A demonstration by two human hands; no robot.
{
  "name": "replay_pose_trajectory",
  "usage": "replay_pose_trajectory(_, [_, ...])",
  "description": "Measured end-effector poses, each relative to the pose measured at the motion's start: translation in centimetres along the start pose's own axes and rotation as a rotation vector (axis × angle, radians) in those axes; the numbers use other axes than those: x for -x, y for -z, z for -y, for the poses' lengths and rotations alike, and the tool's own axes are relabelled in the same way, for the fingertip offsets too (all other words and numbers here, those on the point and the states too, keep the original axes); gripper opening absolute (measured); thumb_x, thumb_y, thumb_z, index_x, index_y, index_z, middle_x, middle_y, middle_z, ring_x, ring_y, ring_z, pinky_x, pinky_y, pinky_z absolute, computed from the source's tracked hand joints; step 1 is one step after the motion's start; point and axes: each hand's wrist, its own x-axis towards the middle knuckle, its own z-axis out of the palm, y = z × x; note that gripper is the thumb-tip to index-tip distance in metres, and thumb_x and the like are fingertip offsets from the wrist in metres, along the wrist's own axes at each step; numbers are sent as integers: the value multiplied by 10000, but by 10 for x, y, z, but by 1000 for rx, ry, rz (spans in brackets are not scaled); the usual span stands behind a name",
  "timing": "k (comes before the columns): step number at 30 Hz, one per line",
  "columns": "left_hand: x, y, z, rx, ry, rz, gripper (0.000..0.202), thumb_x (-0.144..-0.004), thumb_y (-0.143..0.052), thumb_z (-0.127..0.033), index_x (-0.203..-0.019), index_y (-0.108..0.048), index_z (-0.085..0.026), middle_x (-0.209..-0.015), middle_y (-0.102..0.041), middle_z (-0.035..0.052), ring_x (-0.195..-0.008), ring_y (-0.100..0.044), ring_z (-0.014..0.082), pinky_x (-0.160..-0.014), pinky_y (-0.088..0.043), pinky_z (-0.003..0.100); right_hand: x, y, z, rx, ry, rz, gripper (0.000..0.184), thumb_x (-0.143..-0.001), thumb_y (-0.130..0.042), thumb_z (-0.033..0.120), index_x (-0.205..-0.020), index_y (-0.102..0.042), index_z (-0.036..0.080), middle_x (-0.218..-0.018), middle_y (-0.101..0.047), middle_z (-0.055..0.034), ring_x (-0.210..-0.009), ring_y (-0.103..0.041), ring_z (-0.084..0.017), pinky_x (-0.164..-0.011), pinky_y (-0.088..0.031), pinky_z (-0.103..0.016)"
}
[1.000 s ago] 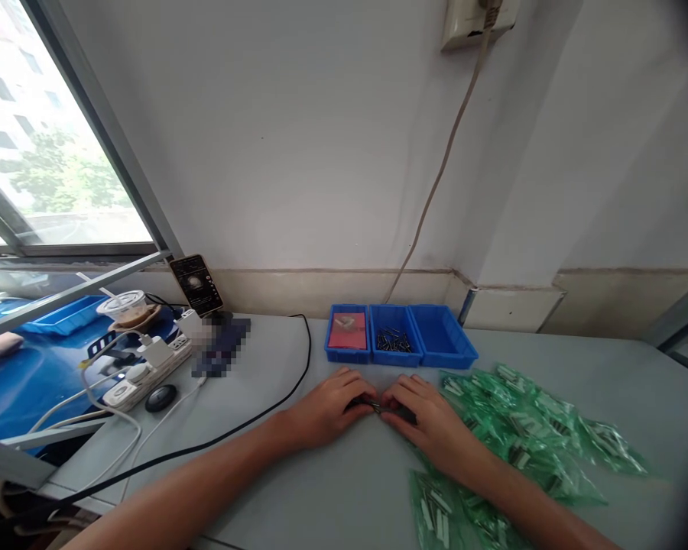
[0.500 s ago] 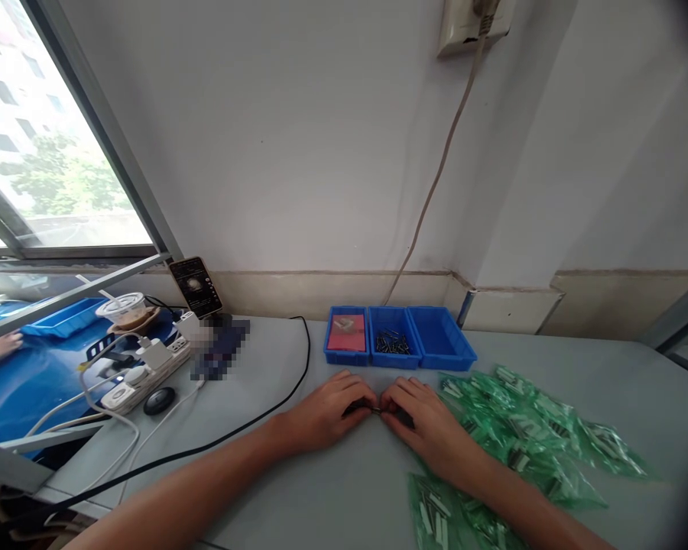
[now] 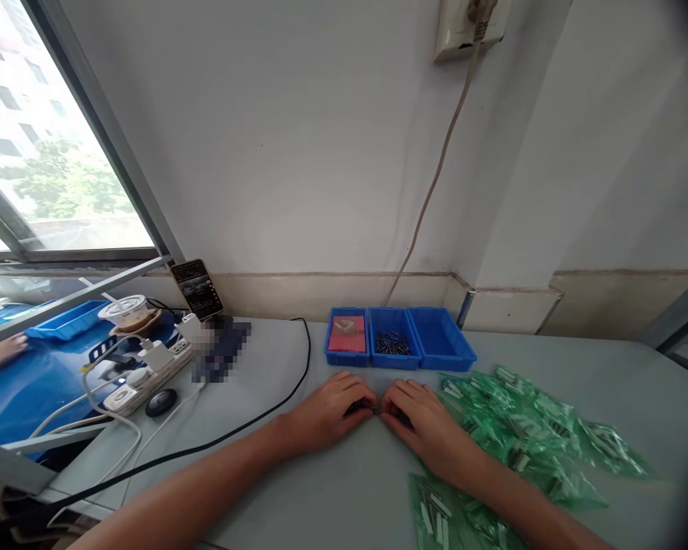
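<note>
Barely any change: my left hand (image 3: 329, 409) and right hand (image 3: 427, 418) still pinch a tiny metal bit (image 3: 375, 410), blue trays (image 3: 398, 362) at 12 o'clock; probably mid-fiddle.

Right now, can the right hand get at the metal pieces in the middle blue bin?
Probably yes: the metal pieces lie in the open-topped middle blue bin, just beyond the right hand. But it seems to pinch a small part along with the left hand, so likely must let go first.
</note>
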Motion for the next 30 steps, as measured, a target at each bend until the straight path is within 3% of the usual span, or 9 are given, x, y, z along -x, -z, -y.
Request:
replay_pose_trajectory(15, [1,-1,0,-33,-7,-1,117,-1091,-566,-253,-1115,-671,-206,-1099,-712,64,-1040,-628,216,-975,-502,360,2,5,3,99,13,-38,169,-981,-607,68,-914,-613,224,-936,-680,-23,-903,-636,-244,-804,-409,-364])
replay_pose_trajectory(21, [1,-2,1,-30,0,-8,78,-1074,-594,-225,-1105,-663,-206,-1090,-710,51,-1045,-625,209,-971,-500,341,3,4,4,92,14,-12,94,-1018,-658,167,-959,-628,233,-1001,-680,-25,-957,-627,-258,-842,-406,-376])
replay_pose_trajectory(30, [1,0,0,-53,-23,-9,146,-1088,-565,-231,-1172,-683,-216,-1107,-708,60,-1040,-636,212,-966,-497,345,3,0,-1,113,-22,-82,153,-974,-641,104,-902,-608,235,-936,-667,-7,-918,-606,-246,-814,-375,-367])
